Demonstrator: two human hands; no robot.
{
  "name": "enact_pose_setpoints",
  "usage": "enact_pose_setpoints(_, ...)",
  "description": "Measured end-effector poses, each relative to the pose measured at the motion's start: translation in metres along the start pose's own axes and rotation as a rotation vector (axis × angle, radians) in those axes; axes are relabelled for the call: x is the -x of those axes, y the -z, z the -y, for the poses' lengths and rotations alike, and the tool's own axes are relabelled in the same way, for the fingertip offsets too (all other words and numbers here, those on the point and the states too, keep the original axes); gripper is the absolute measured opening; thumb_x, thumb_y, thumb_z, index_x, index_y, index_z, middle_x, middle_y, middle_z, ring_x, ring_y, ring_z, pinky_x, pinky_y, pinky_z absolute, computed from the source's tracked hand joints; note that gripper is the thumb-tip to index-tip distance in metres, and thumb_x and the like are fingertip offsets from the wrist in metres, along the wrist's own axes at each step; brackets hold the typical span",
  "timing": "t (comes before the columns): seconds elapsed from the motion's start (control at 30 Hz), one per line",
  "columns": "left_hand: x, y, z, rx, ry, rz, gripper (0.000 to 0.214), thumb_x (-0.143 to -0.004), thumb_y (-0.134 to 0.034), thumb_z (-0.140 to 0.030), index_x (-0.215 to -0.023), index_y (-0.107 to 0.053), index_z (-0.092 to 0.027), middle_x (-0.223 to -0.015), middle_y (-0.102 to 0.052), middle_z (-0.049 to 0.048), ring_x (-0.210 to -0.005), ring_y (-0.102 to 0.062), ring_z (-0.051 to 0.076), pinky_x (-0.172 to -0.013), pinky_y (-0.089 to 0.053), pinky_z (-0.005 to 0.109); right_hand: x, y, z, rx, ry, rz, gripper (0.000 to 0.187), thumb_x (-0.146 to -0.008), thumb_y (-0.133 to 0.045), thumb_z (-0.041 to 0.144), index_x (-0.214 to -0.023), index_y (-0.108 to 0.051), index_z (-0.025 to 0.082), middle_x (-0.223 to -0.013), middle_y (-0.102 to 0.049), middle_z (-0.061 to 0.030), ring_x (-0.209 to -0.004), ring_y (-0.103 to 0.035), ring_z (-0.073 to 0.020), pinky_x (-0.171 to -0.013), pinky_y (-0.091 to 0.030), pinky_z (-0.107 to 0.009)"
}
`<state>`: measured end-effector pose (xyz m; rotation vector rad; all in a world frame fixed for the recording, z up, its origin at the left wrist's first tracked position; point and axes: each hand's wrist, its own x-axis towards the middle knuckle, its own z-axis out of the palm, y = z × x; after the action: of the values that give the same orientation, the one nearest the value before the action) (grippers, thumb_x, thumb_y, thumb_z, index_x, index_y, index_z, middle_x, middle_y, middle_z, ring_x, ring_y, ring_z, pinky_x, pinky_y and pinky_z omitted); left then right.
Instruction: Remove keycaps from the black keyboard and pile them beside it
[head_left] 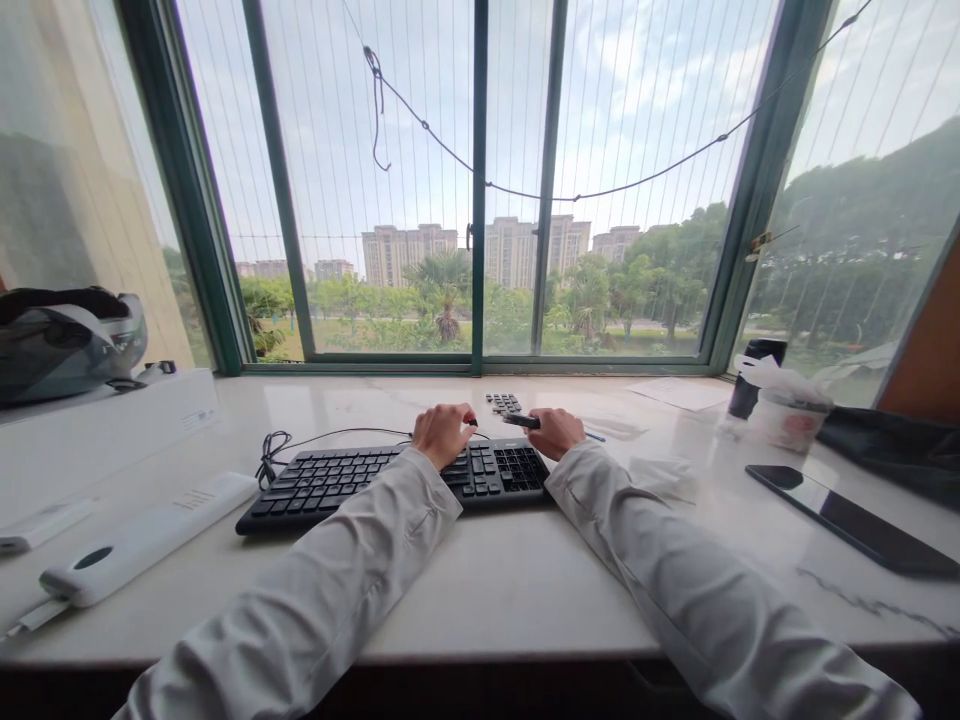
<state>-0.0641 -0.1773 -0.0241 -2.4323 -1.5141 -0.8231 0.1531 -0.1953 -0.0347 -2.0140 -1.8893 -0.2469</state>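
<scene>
A black keyboard (322,485) lies on the white countertop, with the keycaps off its number pad at the right end. Over its back edge, my left hand (441,436) is closed, pinching a small red and black piece (471,421) whose kind I cannot make out. My right hand (559,434) is at the back right corner of the keyboard, wrapped round a dark, slim hand tool (520,421) that points left toward my left hand. Its tip is too small to identify. Just behind the hands, several loose keycaps (504,403) lie grouped on the countertop.
At left are a white power strip (150,535), a white box (105,420) and the keyboard's coiled cable (274,458). On the right are a phone (847,515), a tub with a plastic bag (787,415) and a crumpled clear wrapper (664,478). Windows (480,365) rise behind.
</scene>
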Motion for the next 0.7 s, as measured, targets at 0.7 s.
enact_pose_setpoints(0.7, -0.128, -0.053, 0.020, -0.168, -0.102, 0.092, 0.024, -0.082, -0.055, -0.039, -0.092, -0.075, -0.031, -0.098, -0.073, 0.0014, -0.094, -0.065, 0.024, -0.083, -0.046, 0.031, -0.004, 0.002, -0.003, 0.123, 0.018, 0.187, 0.040, -0.074, -0.060, 0.036, -0.109, -0.064, 0.017, -0.110, -0.065, -0.0155, -0.103, -0.060, -0.0288, -0.082, -0.044, -0.040)
